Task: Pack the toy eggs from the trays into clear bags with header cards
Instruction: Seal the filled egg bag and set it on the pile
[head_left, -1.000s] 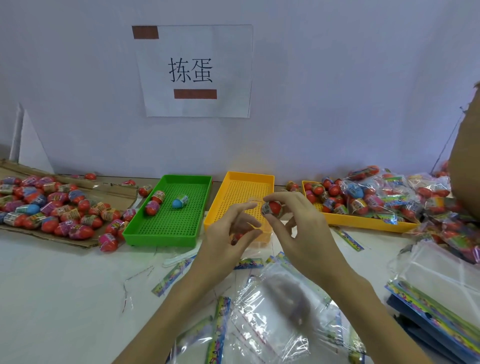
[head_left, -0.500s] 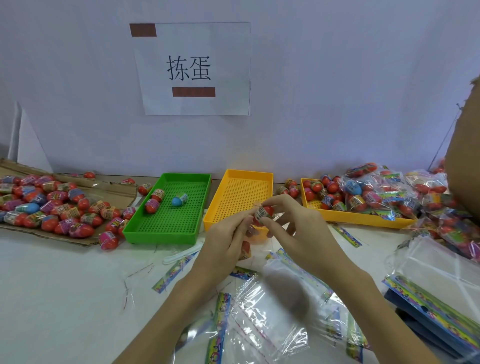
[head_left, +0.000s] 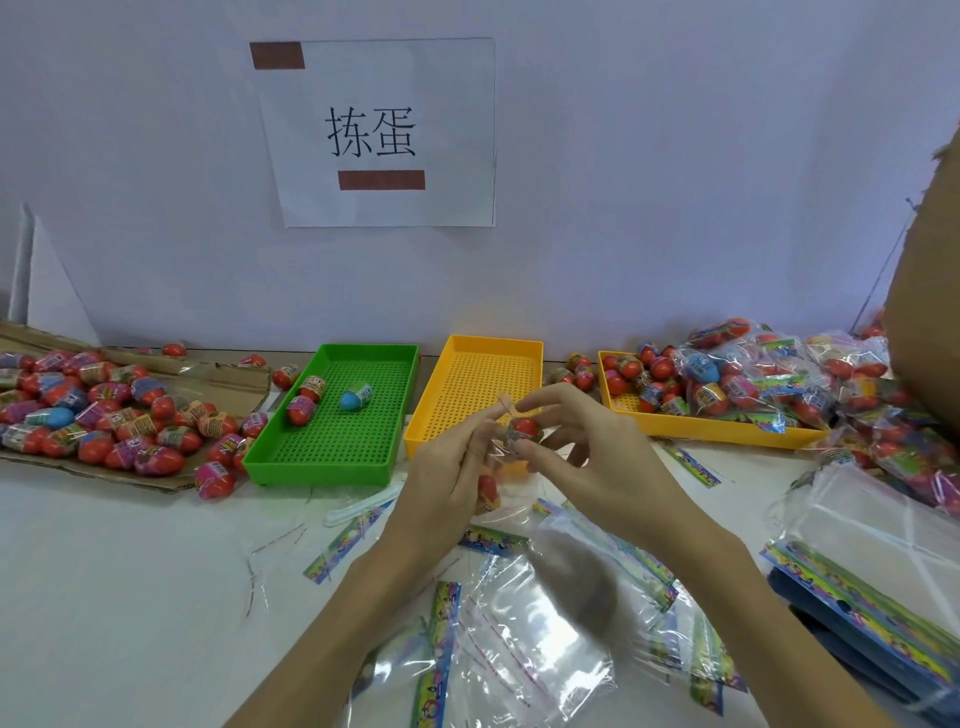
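The right hand (head_left: 587, 457) pinches a red toy egg (head_left: 523, 429) at its fingertips just in front of the empty yellow tray (head_left: 431, 415), while the left hand (head_left: 447, 478) meets it there, fingers curled around a thin clear bag (head_left: 496, 457) with a second red egg (head_left: 487, 491) tucked in its palm. Left of that yellow tray sits a green tray (head_left: 270, 457) holding two red eggs and a blue egg (head_left: 355, 398); right of it, another yellow tray (head_left: 701, 428) is heaped with eggs and filled bags. Nearer than the tray, below the hands, empty clear bags with header cards (head_left: 519, 639) lie scattered on the white table (head_left: 130, 597).
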